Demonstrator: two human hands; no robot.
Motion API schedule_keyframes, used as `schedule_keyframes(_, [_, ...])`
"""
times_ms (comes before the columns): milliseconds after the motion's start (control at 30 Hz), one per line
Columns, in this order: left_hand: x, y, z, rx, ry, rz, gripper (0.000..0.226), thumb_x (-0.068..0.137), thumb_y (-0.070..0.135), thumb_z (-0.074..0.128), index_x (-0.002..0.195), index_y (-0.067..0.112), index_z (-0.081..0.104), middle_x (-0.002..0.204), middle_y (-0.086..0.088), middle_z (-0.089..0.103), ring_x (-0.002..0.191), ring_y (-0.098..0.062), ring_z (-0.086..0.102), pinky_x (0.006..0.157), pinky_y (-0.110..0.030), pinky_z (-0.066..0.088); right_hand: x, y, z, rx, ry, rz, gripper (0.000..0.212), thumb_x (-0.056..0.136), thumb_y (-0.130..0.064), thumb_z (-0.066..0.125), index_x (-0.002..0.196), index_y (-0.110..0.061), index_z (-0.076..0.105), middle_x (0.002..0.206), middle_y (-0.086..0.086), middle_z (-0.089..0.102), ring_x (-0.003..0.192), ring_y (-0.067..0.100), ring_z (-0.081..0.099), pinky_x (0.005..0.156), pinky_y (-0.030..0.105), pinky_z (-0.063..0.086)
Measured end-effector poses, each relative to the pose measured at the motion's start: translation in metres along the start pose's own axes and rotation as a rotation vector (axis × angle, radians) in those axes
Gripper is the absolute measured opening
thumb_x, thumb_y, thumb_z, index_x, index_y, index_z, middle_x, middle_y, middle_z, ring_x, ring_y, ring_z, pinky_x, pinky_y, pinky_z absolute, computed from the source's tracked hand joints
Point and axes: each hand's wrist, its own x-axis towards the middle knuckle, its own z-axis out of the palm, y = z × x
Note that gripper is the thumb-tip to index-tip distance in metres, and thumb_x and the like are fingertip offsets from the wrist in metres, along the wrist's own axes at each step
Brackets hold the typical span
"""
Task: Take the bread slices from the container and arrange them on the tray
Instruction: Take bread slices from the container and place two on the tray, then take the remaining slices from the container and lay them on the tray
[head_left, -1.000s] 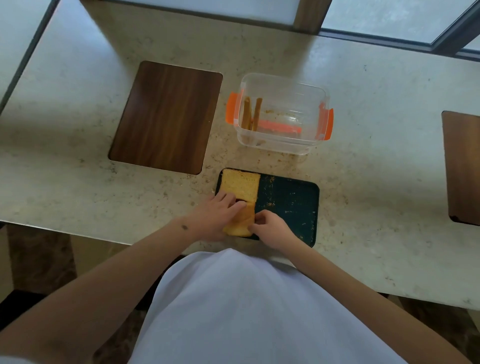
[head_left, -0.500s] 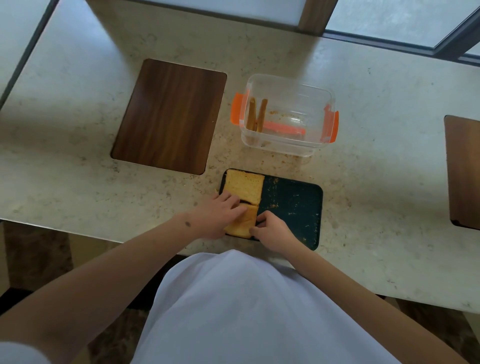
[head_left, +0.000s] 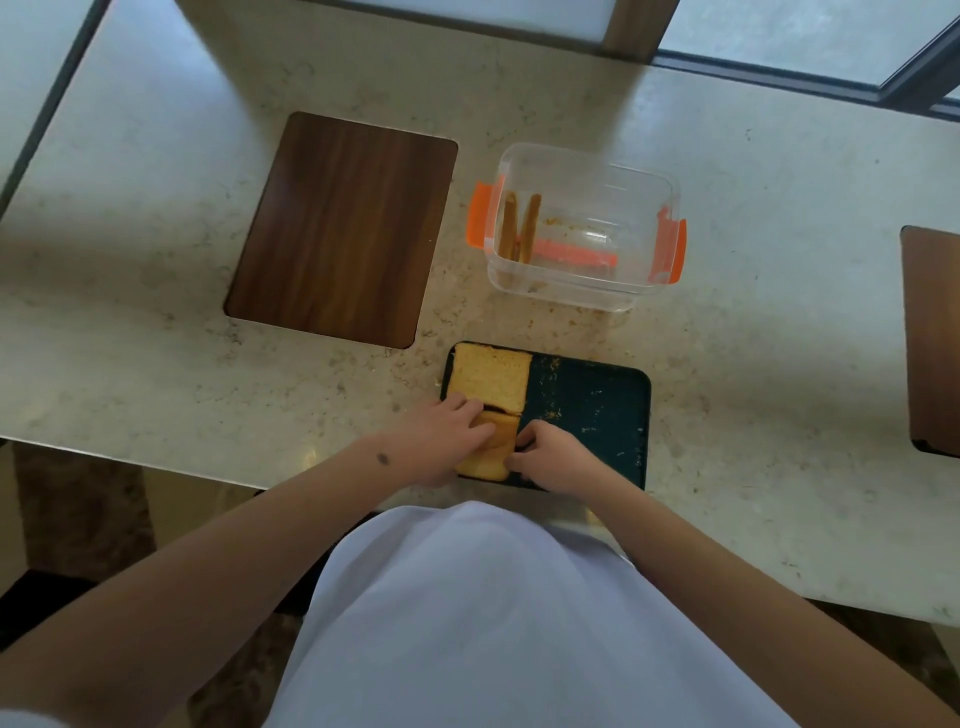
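A dark green tray (head_left: 592, 405) lies on the counter near its front edge. One bread slice (head_left: 491, 376) lies flat in the tray's far left corner. A second bread slice (head_left: 493, 452) sits in the near left corner, held between my hands. My left hand (head_left: 441, 441) covers its left side with fingers on top. My right hand (head_left: 550, 460) pinches its right edge. Behind the tray stands a clear container (head_left: 582, 228) with orange clips, holding two upright bread slices (head_left: 519, 226) at its left end.
A dark wooden board (head_left: 343, 228) lies on the counter to the left of the container. Another wooden board (head_left: 932, 338) sits at the right edge of view. Crumbs are scattered on the tray's right half. A window frame runs along the back.
The near slice has settled lower into the tray's near left corner under both hands. The view has shifted slightly; the hands stay on the slice.
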Motion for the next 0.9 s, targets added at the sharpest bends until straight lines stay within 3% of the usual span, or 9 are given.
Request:
schedule_keyframes(167, [0.006,-0.005,-0.052,-0.527,0.216,-0.136,0.042,0.094,0.035,0.059,0.135,0.024,0.054,0.126,-0.001,0.058,0.098,-0.014,0.057,0.083,-0.035,0.054,-0.01,-0.033,-0.065,-0.1,0.004,-0.112,0.025,0.096,-0.042,0.063,0.11,-0.022,0.066,0.095,-0.002,0.07,0.086,0.015,0.069,0.07,0.031,0.057])
schedule_keyframes(267, [0.017,-0.006,-0.098,-0.95,0.391,-0.221,0.044,0.095,0.038,0.059,0.136,0.022,0.056,0.125,0.004,0.065,0.103,-0.008,0.061,0.091,-0.031,0.053,-0.023,-0.063,-0.115,0.133,0.146,-0.194,0.023,0.1,-0.033,0.058,0.112,-0.015,0.067,0.097,0.004,0.072,0.089,0.02,0.07,0.077,0.035,0.061])
schedule_keyframes(367, [0.036,-0.008,-0.14,-1.354,0.591,-0.405,0.045,0.094,0.039,0.057,0.136,0.022,0.056,0.127,0.006,0.063,0.113,-0.011,0.06,0.099,-0.038,0.05,-0.027,-0.089,-0.157,0.317,0.305,-0.269,0.02,0.1,-0.028,0.059,0.108,-0.012,0.067,0.095,0.007,0.073,0.083,0.017,0.069,0.073,0.028,0.057])
schedule_keyframes(500, [0.076,-0.023,-0.183,-1.796,0.699,-0.599,0.053,0.091,0.032,0.051,0.138,0.009,0.054,0.121,-0.001,0.057,0.111,-0.02,0.053,0.1,-0.036,0.04,0.001,-0.115,-0.189,0.43,0.384,-0.245,0.018,0.098,-0.022,0.059,0.107,-0.008,0.066,0.103,0.011,0.071,0.098,0.025,0.069,0.089,0.039,0.059])
schedule_keyframes(567, [0.096,-0.03,-0.194,-1.806,0.634,-0.671,0.054,0.096,0.037,0.046,0.14,0.006,0.051,0.121,-0.002,0.056,0.113,-0.019,0.053,0.096,-0.036,0.042,0.021,-0.125,-0.195,0.506,0.339,-0.168,0.017,0.096,-0.021,0.061,0.106,-0.008,0.066,0.103,0.009,0.069,0.104,0.027,0.068,0.093,0.041,0.058])
schedule_keyframes(633, [0.11,-0.032,-0.199,-1.758,0.542,-0.731,0.058,0.099,0.046,0.039,0.142,0.008,0.048,0.136,-0.01,0.056,0.124,-0.025,0.051,0.107,-0.044,0.038,0.035,-0.132,-0.195,0.614,0.263,-0.096,0.016,0.094,-0.025,0.064,0.103,-0.012,0.066,0.103,0.005,0.068,0.105,0.024,0.065,0.095,0.041,0.056])
schedule_keyframes(733, [0.126,-0.037,-0.198,-1.706,0.503,-0.792,0.065,0.099,0.051,0.036,0.149,0.01,0.04,0.148,-0.009,0.047,0.134,-0.026,0.043,0.107,-0.04,0.031,0.048,-0.139,-0.193,0.649,0.206,-0.049,0.029,0.093,-0.031,0.06,0.116,-0.013,0.066,0.107,0.003,0.066,0.107,0.023,0.061,0.095,0.041,0.053])
schedule_keyframes(833, [0.138,-0.044,-0.197,-1.704,0.492,-0.824,0.057,0.098,0.047,0.039,0.139,0.009,0.05,0.13,-0.006,0.058,0.113,-0.023,0.053,0.093,-0.036,0.038,0.059,-0.141,-0.19,0.664,0.159,-0.035,0.037,0.096,-0.031,0.056,0.127,-0.013,0.063,0.124,0.006,0.067,0.117,0.024,0.061,0.097,0.043,0.053])
schedule_keyframes(900, [0.144,-0.045,-0.199,-1.713,0.484,-0.841,0.043,0.095,0.041,0.043,0.121,0.01,0.06,0.107,-0.002,0.065,0.089,-0.016,0.059,0.074,-0.033,0.045,0.065,-0.138,-0.189,0.674,0.132,-0.018,0.03,0.097,-0.026,0.054,0.121,-0.01,0.065,0.12,0.009,0.071,0.111,0.025,0.067,0.096,0.044,0.056])
